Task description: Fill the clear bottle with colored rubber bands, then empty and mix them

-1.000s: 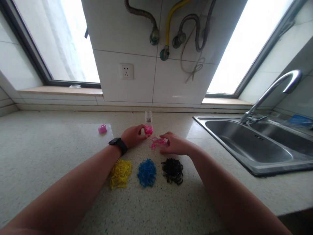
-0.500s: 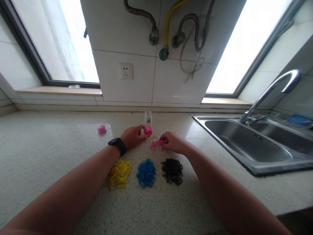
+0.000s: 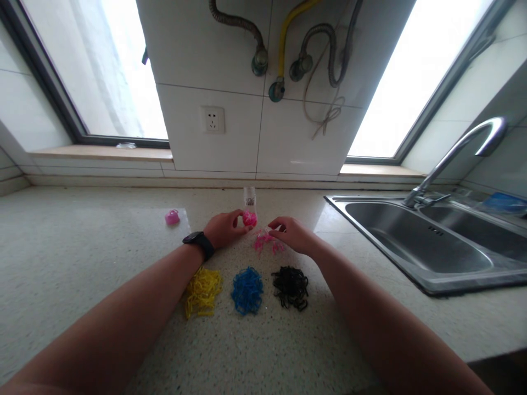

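A clear bottle (image 3: 249, 196) stands near the back of the counter with pink rubber bands (image 3: 249, 218) in its lower part. My left hand (image 3: 225, 228), a black watch on its wrist, has thumb and fingers around the bottle's base. Just to the right, a loose pile of pink rubber bands (image 3: 263, 240) lies on the counter. Over that pile's right edge is my right hand (image 3: 293, 235), thumb and fingertips apart, with no band visible between them. Nearer me sit heaps of yellow rubber bands (image 3: 203, 291), blue rubber bands (image 3: 247, 291) and black rubber bands (image 3: 290, 287).
A pink cap (image 3: 172, 217) lies on the speckled counter (image 3: 99, 252) at left. The steel sink (image 3: 420, 236) with its tap (image 3: 457, 151) takes up the right side. Behind is a tiled wall with a socket (image 3: 213, 120) and hoses (image 3: 281, 49).
My right hand has lifted slightly and its fingers have parted from the pink rubber bands. Those bands now lie more spread out. My left hand and the bottle stay put.
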Action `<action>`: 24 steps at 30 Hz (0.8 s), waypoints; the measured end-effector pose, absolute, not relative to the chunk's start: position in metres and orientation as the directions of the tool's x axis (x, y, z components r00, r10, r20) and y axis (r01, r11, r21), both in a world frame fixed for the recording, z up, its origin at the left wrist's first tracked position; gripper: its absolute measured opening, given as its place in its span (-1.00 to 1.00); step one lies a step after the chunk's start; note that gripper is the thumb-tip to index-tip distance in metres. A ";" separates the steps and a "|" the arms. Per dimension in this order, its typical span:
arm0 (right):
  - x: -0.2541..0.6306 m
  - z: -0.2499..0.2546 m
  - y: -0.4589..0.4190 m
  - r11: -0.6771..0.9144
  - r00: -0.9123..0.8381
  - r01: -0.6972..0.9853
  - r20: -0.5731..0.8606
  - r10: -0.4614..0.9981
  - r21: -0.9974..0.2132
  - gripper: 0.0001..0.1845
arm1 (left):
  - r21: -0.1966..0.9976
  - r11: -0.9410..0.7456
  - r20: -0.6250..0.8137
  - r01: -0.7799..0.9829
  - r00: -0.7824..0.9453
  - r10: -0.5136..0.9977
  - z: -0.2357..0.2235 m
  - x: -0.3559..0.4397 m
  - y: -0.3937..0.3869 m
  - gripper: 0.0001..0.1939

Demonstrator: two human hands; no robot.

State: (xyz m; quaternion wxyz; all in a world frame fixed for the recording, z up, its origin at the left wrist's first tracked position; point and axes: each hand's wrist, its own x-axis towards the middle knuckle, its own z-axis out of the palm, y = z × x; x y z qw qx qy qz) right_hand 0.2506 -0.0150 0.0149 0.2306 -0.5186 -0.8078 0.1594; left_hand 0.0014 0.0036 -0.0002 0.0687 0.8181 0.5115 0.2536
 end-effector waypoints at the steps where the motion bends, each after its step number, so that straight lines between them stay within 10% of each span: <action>1: 0.252 0.015 -0.015 0.406 -0.351 0.773 0.204 0.914 -0.487 -0.67 | 0.372 -0.466 0.343 0.802 0.348 0.872 0.000 0.001 0.003 -0.46; 15: 0.219 0.010 -0.037 0.478 -0.451 0.834 0.158 0.878 -0.276 -0.31 | 0.380 -0.482 0.350 0.790 0.359 0.865 -0.001 0.001 0.005 -0.46; 24: 0.224 0.010 -0.028 0.512 -0.475 0.798 0.191 0.859 -0.317 -0.67 | 0.382 -0.477 0.345 0.791 0.357 0.868 -0.001 0.001 0.004 -0.43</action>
